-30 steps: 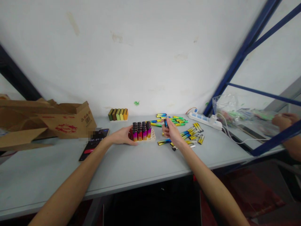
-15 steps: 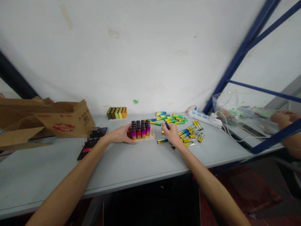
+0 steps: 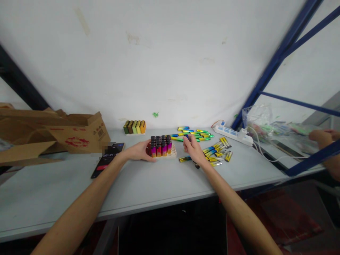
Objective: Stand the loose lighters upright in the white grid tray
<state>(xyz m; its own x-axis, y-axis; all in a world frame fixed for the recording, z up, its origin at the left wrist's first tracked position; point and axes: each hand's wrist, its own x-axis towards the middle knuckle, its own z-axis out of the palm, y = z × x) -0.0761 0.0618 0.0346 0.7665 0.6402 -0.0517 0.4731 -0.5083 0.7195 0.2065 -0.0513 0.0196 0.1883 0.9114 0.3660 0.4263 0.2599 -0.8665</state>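
Observation:
My left hand [image 3: 139, 151] is curved round the left end of a pale tray [image 3: 173, 154], thumb in front and fingers behind. Upright lighters [image 3: 161, 146] with black tops and shiny red, purple and orange bodies fill most of it; bare slots show at its right end. My right hand [image 3: 193, 150] is closed above the table, right of the tray. A bit of a dark blue lighter [image 3: 186, 136] shows at its fingers; the rest is hidden. Loose blue-and-gold lighters [image 3: 211, 152] lie beside and behind this hand, with green-and-gold ones [image 3: 204, 136] farther back.
A second block of upright lighters [image 3: 134, 127], green to orange, stands by the wall. A phone [image 3: 102, 166] and an open cardboard box [image 3: 77, 136] are at left. A power strip [image 3: 233, 134], a blue metal frame [image 3: 261, 83] and another person's hand [image 3: 320, 136] are at right.
The view has shifted slightly. My right hand has turned a little, and less of the dark blue lighter shows. The left hand keeps its place at the tray.

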